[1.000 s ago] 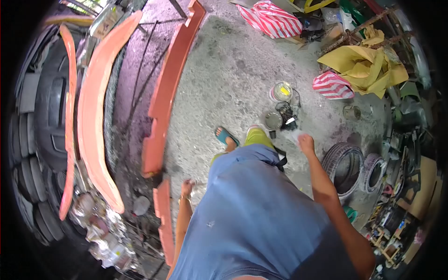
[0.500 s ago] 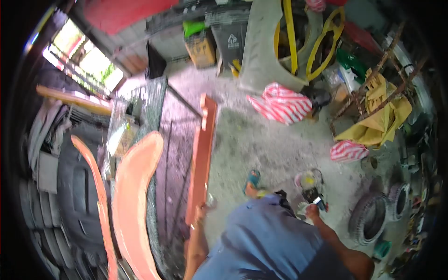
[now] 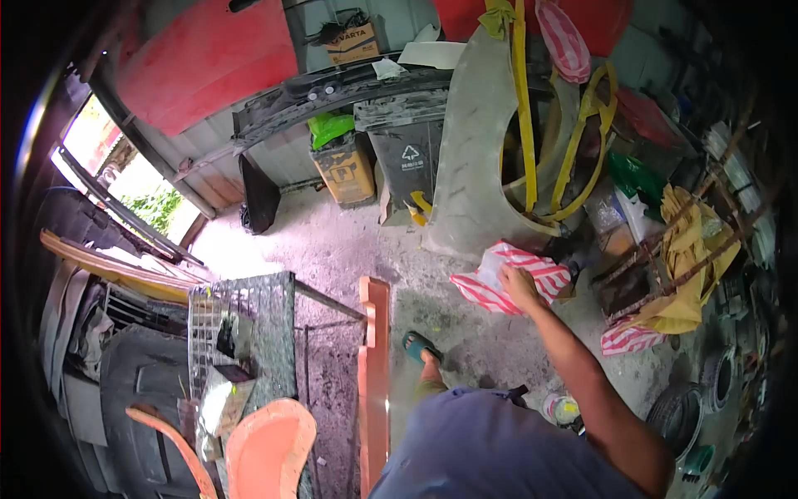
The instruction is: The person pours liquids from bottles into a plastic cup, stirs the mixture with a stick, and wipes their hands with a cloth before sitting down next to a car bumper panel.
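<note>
My right hand [image 3: 519, 288] reaches down over a red-and-white striped plastic bag [image 3: 544, 281] on the floor, its fingers curled. A pale crumpled patch [image 3: 492, 268] shows just left of the fingers; whether it is a separate thing or part of the bag I cannot tell. What the fingers grip is hidden. My left hand is out of view. Under my right forearm, a round container with a yellowish top [image 3: 565, 409] stands on the floor.
At my left, a long orange-painted panel [image 3: 376, 382] stands beside a mesh-topped rack [image 3: 278, 333]. A curved orange panel [image 3: 266, 449] lies nearby. Ahead lean a grey fender [image 3: 470, 158] and a dark bin [image 3: 406, 166]. Tires [image 3: 675, 420] and a stick frame [image 3: 665, 283] are at the right.
My right hand has moved forward from beside the round container to the striped bag. My left hand, earlier by the long orange panel, has left the view. The view has tilted up.
</note>
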Demonstrator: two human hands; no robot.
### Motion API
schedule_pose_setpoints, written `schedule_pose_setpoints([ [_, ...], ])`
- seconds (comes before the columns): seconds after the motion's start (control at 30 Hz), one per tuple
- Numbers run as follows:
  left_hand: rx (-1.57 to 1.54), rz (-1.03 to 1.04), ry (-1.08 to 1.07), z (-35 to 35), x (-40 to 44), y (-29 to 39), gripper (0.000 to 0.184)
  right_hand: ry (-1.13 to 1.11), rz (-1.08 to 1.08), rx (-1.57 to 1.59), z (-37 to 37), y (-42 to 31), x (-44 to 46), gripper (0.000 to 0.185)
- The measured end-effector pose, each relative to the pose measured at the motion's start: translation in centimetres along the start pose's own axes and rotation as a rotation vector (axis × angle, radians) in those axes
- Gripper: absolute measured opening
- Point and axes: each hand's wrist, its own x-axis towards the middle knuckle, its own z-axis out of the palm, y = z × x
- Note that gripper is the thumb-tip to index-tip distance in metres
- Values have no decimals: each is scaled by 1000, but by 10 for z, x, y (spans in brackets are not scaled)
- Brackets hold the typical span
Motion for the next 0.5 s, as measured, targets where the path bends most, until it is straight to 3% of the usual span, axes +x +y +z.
schedule_pose_setpoints([
  [0.13,-30,-5,12,-39,61,53,37,90,-39,92,11,-18,165,20],
  [0.2,-59,-6,20,-60,95,91,38,30,151,426,-5,-50,240,16],
  [0.33,-116,11,63,-99,149,149,39,120,103,942,4,-48,387,10],
  [0.43,-150,22,93,-123,189,196,40,183,155,1044,-4,-63,489,9],
  [0.5,63,8,92,-128,200,218,42,246,139,1128,-9,-66,556,9],
])
